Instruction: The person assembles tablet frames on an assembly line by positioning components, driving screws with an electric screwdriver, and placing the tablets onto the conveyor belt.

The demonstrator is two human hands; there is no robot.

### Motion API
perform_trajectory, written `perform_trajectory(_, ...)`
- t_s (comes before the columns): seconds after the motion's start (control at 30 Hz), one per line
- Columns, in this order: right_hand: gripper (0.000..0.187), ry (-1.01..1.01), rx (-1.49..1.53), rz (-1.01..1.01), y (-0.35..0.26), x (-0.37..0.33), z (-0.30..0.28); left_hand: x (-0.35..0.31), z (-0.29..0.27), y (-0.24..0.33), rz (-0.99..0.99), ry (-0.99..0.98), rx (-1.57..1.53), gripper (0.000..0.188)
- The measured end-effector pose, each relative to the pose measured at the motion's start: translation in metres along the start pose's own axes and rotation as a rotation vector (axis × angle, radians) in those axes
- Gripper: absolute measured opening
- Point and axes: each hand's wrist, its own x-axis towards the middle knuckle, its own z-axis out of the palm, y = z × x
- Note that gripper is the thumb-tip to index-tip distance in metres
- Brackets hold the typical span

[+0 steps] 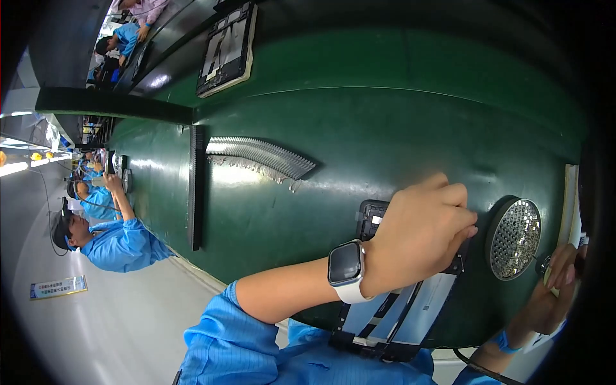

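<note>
My left hand, with a white-strapped watch on its wrist, reaches over an opened tablet-like device. Its fingers are curled together above the device's far right part; whatever they may pinch is hidden. Pale blue panels and black strips show inside the device, which lies at the table's near edge. At the right rim my right hand has its fingers closed around something dark and mostly hidden. Between the two hands stands a round metal dish of small shiny pieces, apparently screws.
A curved ribbed strip lies beside a black bar on the green table. Another opened device rests on the far ledge. A co-worker in blue sits at left. A dark cable runs near my right arm.
</note>
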Motion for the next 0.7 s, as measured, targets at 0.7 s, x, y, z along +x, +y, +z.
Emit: perform_trajectory(0.7, 0.036, -0.264, -0.048, -0.032, -0.057, 0.003, 0.117, 0.001, -0.001, 0.003, 0.032, -0.039, -0.029, 0.009)
